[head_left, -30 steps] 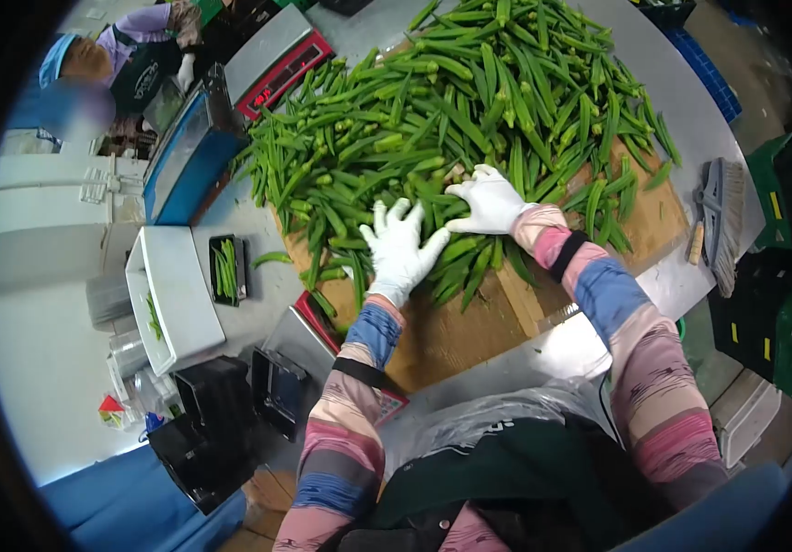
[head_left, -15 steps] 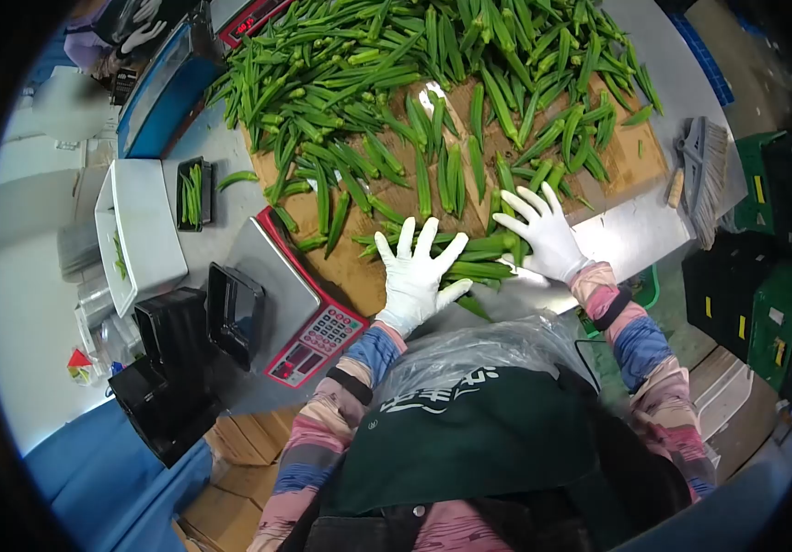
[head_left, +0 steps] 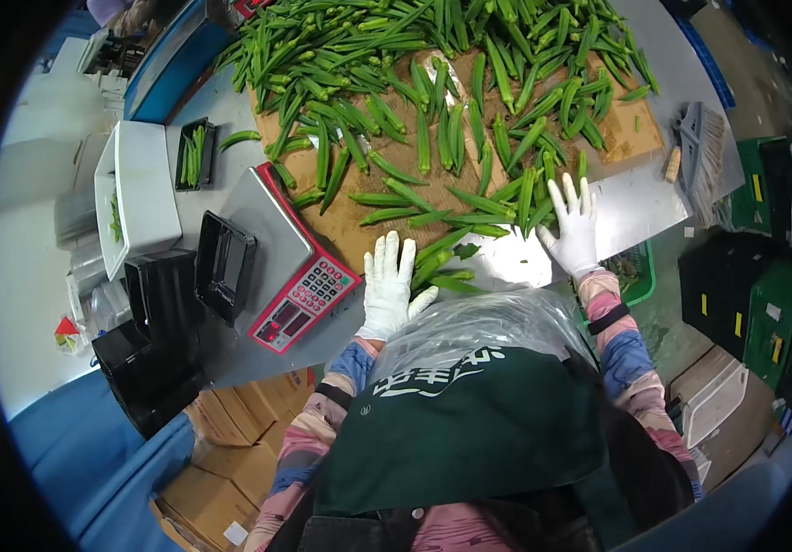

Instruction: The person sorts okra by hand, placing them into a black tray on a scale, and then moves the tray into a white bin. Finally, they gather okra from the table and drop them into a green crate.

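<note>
My left hand in a thin white glove [head_left: 388,293] is lying palm down at the near edge, its fingers standing nearly straight and close together, the thumb jutting out to the side; they are gripping nothing that I can see. My right hand in a matching white glove [head_left: 573,232] is spreading its fingers wide, and these are also holding nothing. Slender, ridged green okra pods [head_left: 432,264] are lying between the two sets of fingers, a few right beside my left thumb, others just beside my right fingertips; whether either hand is touching them I cannot tell. Beyond my fingers, a large loose heap of green okra [head_left: 350,69] is covering much of a flat brown cardboard sheet [head_left: 341,227] on the shiny silver metal tabletop [head_left: 630,207].

I am judging the nearest pods to be the most at risk: a sweep toward my body could be rolling them over the edge, onto my clear plastic apron [head_left: 515,322] or past it. A careless right wrist could be knocking strays toward the green plastic basket [head_left: 646,287] below. Left of my left fingers, a red-and-grey digital scale [head_left: 308,299] is sitting close enough that an outward swing could be bumping it.
</note>
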### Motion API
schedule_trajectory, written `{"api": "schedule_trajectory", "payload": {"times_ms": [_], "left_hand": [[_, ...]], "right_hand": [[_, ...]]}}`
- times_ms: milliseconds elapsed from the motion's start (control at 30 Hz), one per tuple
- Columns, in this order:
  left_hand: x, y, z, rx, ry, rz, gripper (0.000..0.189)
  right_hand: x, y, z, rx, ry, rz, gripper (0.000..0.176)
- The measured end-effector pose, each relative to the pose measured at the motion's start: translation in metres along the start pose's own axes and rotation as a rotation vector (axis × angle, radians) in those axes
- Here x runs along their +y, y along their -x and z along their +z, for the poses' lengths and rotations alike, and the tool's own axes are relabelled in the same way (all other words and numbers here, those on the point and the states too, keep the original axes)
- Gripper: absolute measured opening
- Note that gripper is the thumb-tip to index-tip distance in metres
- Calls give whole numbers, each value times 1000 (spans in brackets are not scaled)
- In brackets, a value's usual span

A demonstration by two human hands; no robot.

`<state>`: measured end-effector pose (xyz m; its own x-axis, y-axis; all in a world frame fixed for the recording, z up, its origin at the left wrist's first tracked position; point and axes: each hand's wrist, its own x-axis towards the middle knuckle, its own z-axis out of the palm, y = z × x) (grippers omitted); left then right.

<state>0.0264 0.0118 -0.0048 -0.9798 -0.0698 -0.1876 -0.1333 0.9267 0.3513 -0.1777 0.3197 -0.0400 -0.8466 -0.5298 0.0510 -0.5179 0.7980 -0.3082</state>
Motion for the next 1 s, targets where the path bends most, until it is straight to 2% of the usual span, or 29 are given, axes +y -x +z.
{"api": "schedule_trajectory", "payload": {"times_ms": [67, 133, 233, 267, 333, 433, 533, 567, 600, 667, 733, 833, 900, 1000], "left_hand": [[-4, 10, 5, 59, 50, -41, 96], [-7, 16, 5, 131, 147, -74, 96], [-15, 21, 5, 188, 219, -70, 83], [-16, 21, 5, 206, 244, -68, 79], [-9, 16, -1, 344, 361, -130, 53], [-10, 9, 7, 463, 992, -362, 42], [-13, 3, 4, 508, 1381, -468, 42], [-10, 2, -1, 499, 1413, -511, 43], [-10, 3, -2, 490, 1393, -502, 44], [-11, 6, -2, 479, 1354, -486, 48], [-8, 10, -5, 469, 1358, -505, 45], [-2, 17, -5, 447, 1291, -534, 39], [4, 19, 0, 463, 1304, -541, 34], [23, 15, -5, 323, 965, -569, 43]], "right_hand": [[-3, 1, -2, -47, 20, 70, 97], [-10, 1, -7, 70, -12, 18, 85], [-32, -13, -10, 226, -184, -121, 69], [-50, -22, -12, 295, -240, -151, 53], [-72, -32, 0, 216, -237, -217, 45], [-88, -46, 22, 88, -71, -281, 40], [-92, -57, 28, -13, -9, -261, 33], [-94, -61, 24, 82, -94, -244, 32], [-93, -62, 17, 60, -183, -131, 35], [-90, -64, 6, 143, -493, 70, 41], [-76, -80, 13, 58, -886, 327, 41], [-82, -120, -6, -54, -866, 461, 51], [-84, -148, 20, -41, -792, 428, 51], [-101, -183, 42, -27, -556, 405, 55]]}}
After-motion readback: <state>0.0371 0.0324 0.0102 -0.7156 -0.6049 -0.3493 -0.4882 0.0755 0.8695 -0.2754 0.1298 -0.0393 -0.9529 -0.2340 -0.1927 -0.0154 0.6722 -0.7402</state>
